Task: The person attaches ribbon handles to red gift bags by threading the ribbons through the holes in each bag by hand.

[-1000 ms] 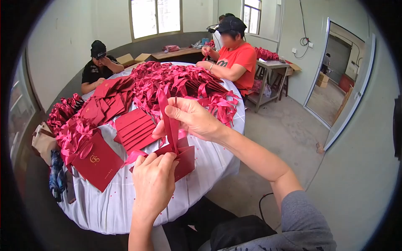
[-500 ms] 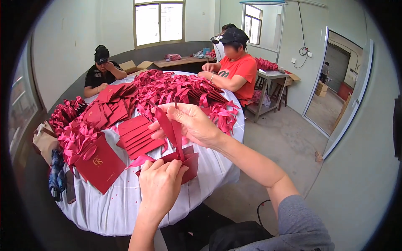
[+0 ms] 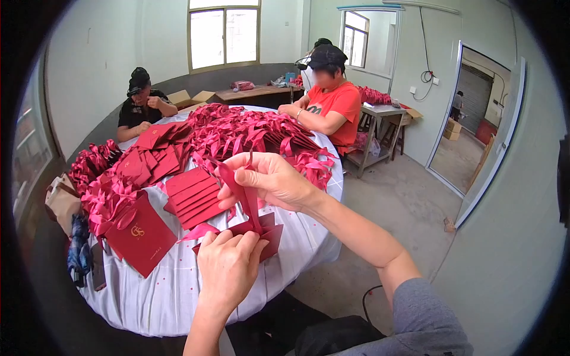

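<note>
Close in front of me on the white-clothed round table [image 3: 155, 301] stands a dark red paper gift bag [image 3: 272, 236], partly hidden by my hands. My left hand [image 3: 228, 267] is closed on the bag's top edge, fingers curled over it where the ribbon comes out. Above it, my right hand [image 3: 270, 181] pinches a crimson ribbon [image 3: 252, 209], which runs upright from the bag. Another ribbon end lies to the left of my left hand. Just beyond, a fanned stack of flat red bags [image 3: 191, 199] rests on the cloth.
A large heap of ribboned bags [image 3: 237, 127] covers the table's far side. At left lie a gold-marked red bag [image 3: 141, 237] and a folded umbrella [image 3: 78, 249]. One person in red [image 3: 335, 107] sits at the far right, another in black [image 3: 141, 110] at the far left. A door [image 3: 493, 142] stands open.
My hands keep their hold on the bag and ribbon, the right hand shifting slightly. The person in red has lowered their hands; the person in black has moved a hand down from the head.
</note>
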Demonstrator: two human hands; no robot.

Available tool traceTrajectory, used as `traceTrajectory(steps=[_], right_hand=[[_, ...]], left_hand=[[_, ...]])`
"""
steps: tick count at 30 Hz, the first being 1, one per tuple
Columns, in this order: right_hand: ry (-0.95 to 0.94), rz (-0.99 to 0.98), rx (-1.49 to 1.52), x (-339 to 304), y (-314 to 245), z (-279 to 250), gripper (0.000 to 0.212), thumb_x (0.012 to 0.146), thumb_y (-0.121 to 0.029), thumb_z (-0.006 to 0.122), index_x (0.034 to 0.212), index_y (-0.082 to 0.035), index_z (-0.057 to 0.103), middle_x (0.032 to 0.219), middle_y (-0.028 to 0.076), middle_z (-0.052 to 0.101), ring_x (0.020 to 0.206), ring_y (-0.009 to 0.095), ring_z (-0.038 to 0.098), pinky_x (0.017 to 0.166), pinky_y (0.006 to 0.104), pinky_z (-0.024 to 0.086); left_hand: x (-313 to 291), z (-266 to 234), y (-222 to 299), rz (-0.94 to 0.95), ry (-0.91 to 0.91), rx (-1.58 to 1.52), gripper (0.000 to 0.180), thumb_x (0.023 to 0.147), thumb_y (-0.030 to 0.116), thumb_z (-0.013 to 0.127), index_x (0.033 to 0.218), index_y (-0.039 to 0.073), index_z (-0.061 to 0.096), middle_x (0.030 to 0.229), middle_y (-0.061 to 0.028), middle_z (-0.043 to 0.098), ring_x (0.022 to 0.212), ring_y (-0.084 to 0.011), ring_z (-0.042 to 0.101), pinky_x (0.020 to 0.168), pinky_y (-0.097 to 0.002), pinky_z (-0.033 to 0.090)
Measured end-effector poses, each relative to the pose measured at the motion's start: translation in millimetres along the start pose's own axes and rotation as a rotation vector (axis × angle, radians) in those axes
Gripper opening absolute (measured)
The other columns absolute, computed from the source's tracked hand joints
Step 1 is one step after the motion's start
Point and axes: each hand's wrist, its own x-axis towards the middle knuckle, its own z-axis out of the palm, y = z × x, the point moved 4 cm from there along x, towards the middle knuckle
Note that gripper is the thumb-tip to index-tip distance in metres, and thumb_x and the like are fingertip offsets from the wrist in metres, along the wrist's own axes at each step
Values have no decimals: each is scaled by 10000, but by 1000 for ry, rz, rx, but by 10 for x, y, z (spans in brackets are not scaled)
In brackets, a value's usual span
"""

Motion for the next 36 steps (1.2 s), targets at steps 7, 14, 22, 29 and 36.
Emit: traceTrajectory(steps=[7, 14, 22, 29, 36], right_hand=[[89, -176, 57, -35, -36, 69, 341, 958, -207, 507, 1220, 10, 497, 1045, 167, 639, 942, 275, 658, 854, 398, 529], [194, -242, 50, -68, -55, 162, 358, 978, -225, 466, 1260, -5, 482, 1029, 156, 642, 899, 238, 667, 833, 367, 535], [74, -157, -10, -46, -81, 137, 508, 977, -367, 434, 1271, 46, 446, 714, 8, 479, 549, 70, 393, 561, 246, 440], [-65, -120, 92, -13, -113, 67, 643, 881, -539, 516, 1201, 19, 508, 723, -69, 314, 589, 37, 275, 529, 188, 295], [-43, 155, -248, -100, 396, -119, 464, 899, -274, 628, 1234, 11, 481, 1189, 121, 575, 1067, 176, 565, 937, 315, 440]], left_hand=[[-3, 5, 1, -12, -15, 53, 207, 758, 177, 701, 658, 83, 546, 577, -30, 570, 572, -201, 508, 591, -340, 346], [-2, 14, -10, -12, -29, 76, 211, 753, 184, 706, 666, 83, 542, 574, -29, 567, 572, -204, 509, 590, -339, 346], [11, 18, 9, -24, -19, 46, 213, 772, 178, 685, 660, 86, 528, 558, -50, 534, 573, -223, 511, 582, -352, 343], [-5, 58, -35, 17, 10, 74, 213, 769, 193, 672, 681, 87, 510, 579, -44, 564, 586, -214, 530, 596, -357, 362], [37, -53, -196, -128, -66, 25, 199, 819, 197, 625, 709, 64, 526, 596, -99, 597, 599, -284, 595, 578, -403, 404]])
